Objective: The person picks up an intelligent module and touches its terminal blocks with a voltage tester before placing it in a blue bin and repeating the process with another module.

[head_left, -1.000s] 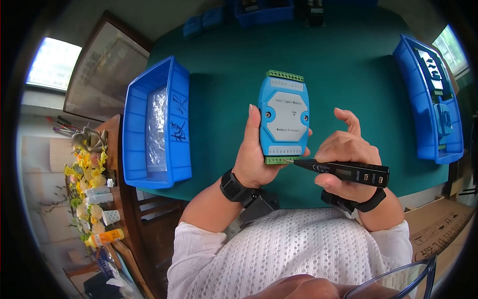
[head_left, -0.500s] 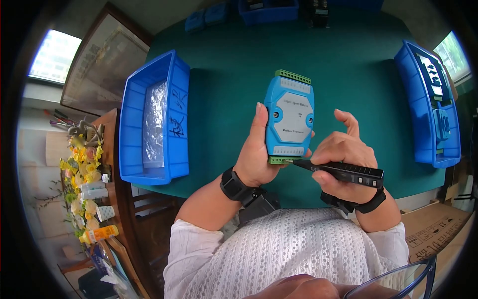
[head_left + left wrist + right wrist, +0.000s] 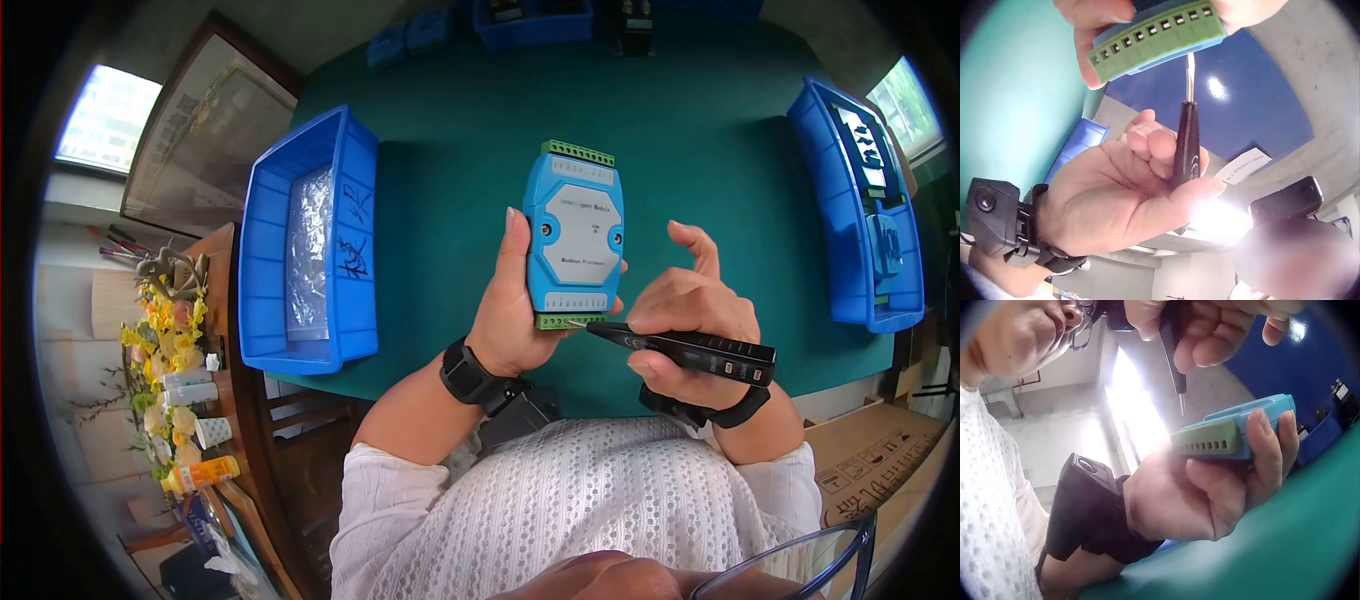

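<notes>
A blue module point(image 3: 575, 235) with a grey label and green terminal strips at both ends stands nearly upright in the left hand point(image 3: 512, 315), thumb along its left side and fingertips round its right edge. The right hand point(image 3: 695, 335) pinches a black pen-like tester point(image 3: 690, 352) marked CE. Its metal tip point(image 3: 578, 323) is at the lower green strip point(image 3: 556, 322). In the left wrist view the metal shaft point(image 3: 1190, 78) points at the strip point(image 3: 1154, 39), a row of square openings facing the camera. The right wrist view has the tip point(image 3: 1182, 405) just above the strip point(image 3: 1209, 439).
On the green table point(image 3: 450, 200), a blue bin point(image 3: 358, 300) with a clear plastic bag point(image 3: 312, 255) stands left. Another blue bin point(image 3: 845, 250) holding modules stands right. At the far edge are blue modules point(image 3: 410, 38), a bin point(image 3: 530, 32) and a black part point(image 3: 636, 28).
The view and the module shift slightly right, then partly back left. The tester turns a little in the right hand, its tip staying by the lower green strip. Both hands keep their holds.
</notes>
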Motion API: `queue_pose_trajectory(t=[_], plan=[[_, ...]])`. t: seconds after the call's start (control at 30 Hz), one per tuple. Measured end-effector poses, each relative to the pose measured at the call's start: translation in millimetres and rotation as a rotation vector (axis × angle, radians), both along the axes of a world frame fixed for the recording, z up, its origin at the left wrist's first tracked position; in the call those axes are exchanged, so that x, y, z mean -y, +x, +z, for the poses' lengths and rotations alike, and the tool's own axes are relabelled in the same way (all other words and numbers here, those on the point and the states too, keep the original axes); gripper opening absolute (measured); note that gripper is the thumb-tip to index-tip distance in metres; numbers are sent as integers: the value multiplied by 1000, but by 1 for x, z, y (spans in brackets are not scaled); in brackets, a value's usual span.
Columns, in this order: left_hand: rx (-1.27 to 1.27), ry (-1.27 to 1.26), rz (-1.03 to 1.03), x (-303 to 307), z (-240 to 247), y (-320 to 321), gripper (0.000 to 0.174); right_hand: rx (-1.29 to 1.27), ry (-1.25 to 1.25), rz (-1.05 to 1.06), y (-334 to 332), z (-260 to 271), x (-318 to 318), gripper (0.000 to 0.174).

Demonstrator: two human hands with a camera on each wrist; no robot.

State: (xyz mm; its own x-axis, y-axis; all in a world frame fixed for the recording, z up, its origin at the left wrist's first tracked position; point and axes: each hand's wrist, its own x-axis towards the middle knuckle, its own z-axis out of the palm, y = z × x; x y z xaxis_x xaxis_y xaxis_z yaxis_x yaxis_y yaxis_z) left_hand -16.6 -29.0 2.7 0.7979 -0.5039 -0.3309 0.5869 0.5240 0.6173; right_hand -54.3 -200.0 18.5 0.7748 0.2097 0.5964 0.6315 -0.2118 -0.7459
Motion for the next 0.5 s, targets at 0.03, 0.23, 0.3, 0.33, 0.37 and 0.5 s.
queue_pose_trajectory(t=[0.03,0.23,0.3,0.33,0.37,0.5], plan=[[-9,10,12,1,1,0,73,-7,-3,0,0,0,0,21],[78,18,-27,-3,-5,1,72,-28,-29,3,0,-1,-2,21],[96,29,-29,-3,-5,1,72,-17,-40,5,0,0,-2,21],[86,27,-15,-2,-4,1,72,-9,-47,5,0,0,-3,21],[76,26,-1,0,-3,0,71,-1,-53,3,0,1,-3,21],[46,17,27,1,-1,0,71,18,-48,-1,1,0,-5,21]])
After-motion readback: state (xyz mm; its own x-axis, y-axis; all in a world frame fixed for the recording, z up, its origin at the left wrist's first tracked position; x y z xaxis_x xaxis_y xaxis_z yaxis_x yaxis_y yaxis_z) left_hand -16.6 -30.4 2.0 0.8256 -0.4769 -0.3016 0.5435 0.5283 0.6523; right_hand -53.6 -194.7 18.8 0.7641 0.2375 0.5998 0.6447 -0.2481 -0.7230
